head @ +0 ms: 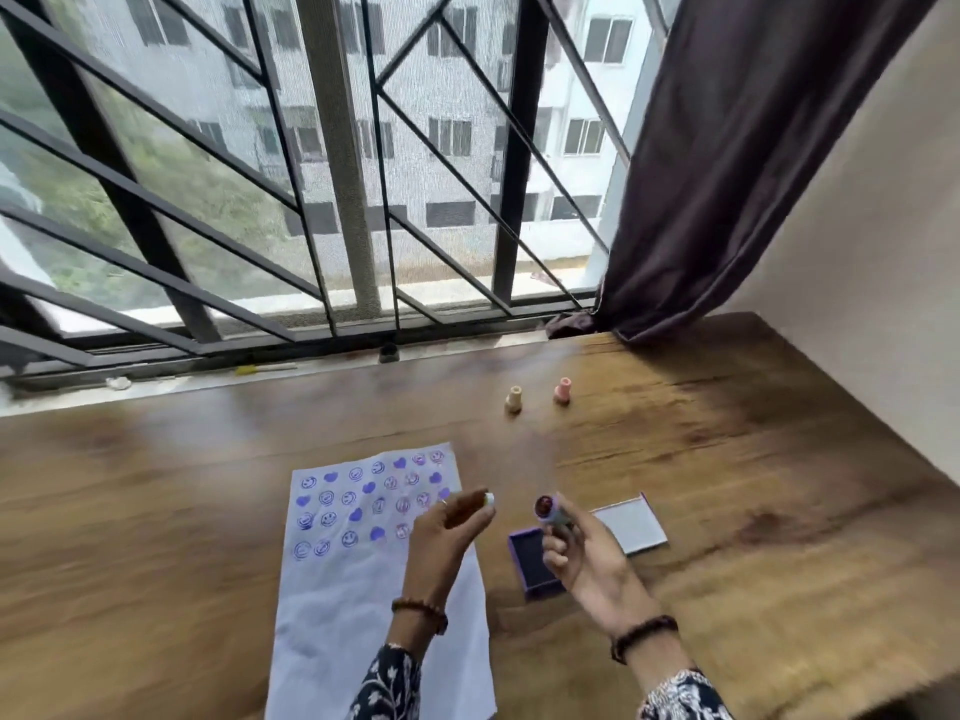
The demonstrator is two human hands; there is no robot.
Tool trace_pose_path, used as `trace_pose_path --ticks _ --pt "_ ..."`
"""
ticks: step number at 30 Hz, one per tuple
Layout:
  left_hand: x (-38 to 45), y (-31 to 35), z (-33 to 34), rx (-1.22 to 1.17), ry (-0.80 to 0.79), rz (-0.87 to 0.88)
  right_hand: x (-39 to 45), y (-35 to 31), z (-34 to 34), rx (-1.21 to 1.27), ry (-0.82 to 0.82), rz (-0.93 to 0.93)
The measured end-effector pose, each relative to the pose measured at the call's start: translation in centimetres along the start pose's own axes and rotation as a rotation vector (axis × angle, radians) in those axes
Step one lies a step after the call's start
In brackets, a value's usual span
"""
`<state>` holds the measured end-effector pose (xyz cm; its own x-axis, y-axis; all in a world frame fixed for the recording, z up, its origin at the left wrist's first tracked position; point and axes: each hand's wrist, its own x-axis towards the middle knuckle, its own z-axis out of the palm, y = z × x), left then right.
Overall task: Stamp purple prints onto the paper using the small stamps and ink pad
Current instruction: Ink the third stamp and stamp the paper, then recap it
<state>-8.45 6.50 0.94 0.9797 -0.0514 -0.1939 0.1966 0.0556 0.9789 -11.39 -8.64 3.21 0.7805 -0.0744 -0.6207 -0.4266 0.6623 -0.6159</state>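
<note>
Head view: right hand (582, 558) curled around small stamp (551, 513), inked face up, above ink pad (532, 563). Left hand (447, 527) pinches cap (489, 499) at fingertips over paper (363, 605).

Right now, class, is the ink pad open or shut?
Open. The purple ink pad shows its dark inking surface, and its lid lies flat on the table just behind it, beyond the right hand.
</note>
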Motion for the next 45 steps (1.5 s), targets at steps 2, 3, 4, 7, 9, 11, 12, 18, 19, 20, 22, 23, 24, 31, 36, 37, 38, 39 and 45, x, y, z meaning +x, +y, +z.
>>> trace_pose_path --ticks 2,3,4,7,9,11,12,18,19,20,22,23,24,31,36,37,38,39,45 --pt "-0.3 -0.9 0.0 0.072 -0.009 -0.03 0.1 -0.5 -0.8 -0.574 0.134 -0.135" --pt "-0.3 -1.4 0.1 0.104 -0.02 -0.049 -0.1 -0.9 -0.9 -0.882 0.175 -0.212" --pt "-0.4 -1.8 0.2 0.12 -0.036 -0.073 -0.2 -1.6 -0.9 -1.105 0.193 -0.269" --pt "-0.8 -2.7 0.8 0.101 -0.076 -0.152 -1.9 -4.8 0.6 -1.392 0.169 -0.438" --pt "-1.0 -3.0 1.2 0.085 -0.086 -0.178 -3.8 -7.2 2.1 -1.52 0.231 -0.642" --pt "-1.1 -3.0 1.5 0.054 -0.08 -0.184 -5.7 -9.3 3.4 -1.535 0.314 -0.877" --pt "-1.1 -2.9 1.5 0.042 -0.075 -0.182 -6.6 -9.9 3.8 -1.499 0.346 -0.999" --pt "-1.0 -3.3 1.7 0.025 -0.068 -0.199 -3.8 -4.3 1.1 -1.482 0.415 -0.973" --pt "-0.9 -3.4 1.7 0.023 -0.065 -0.205 -2.5 -2.3 -0.2 -1.553 0.381 -0.766" --pt "-0.8 -3.6 1.7 0.028 -0.066 -0.209 -1.5 -0.5 -1.5 -1.604 0.348 -0.616" --pt "-0.8 -3.7 1.7 0.025 -0.072 -0.206 0.0 1.5 -3.4 -1.62 0.348 -0.579" --pt "-0.8 -3.7 1.7 0.02 -0.073 -0.204 0.3 1.6 -3.7 -1.621 0.367 -0.615" --pt "-0.8 -3.7 1.7 0.025 -0.076 -0.207 0.3 1.6 -3.7 -1.634 0.381 -0.637" --pt "-1.3 -3.2 1.3 0.062 -0.085 -0.147 0.7 0.4 -3.1 -1.639 0.383 -0.553" --pt "-2.0 -2.6 -0.7 0.088 -0.07 -0.082 1.2 -0.1 -3.2 -1.484 0.354 -0.447" --pt "-2.1 -2.5 -1.4 0.085 -0.046 -0.074 1.1 -0.2 -3.1 -1.355 0.343 -0.437" --pt "-2.3 -2.5 -2.2 0.08 -0.016 -0.068 1.0 -0.1 -3.0 -1.186 0.315 -0.423" --pt "-2.5 -2.4 -2.9 0.071 0.018 -0.064 0.9 0.0 -2.5 -1.006 0.267 -0.385" --pt "-3.9 -1.9 -7.3 0.059 0.255 -0.019 -0.1 3.3 2.4 -0.185 -0.052 -0.043"
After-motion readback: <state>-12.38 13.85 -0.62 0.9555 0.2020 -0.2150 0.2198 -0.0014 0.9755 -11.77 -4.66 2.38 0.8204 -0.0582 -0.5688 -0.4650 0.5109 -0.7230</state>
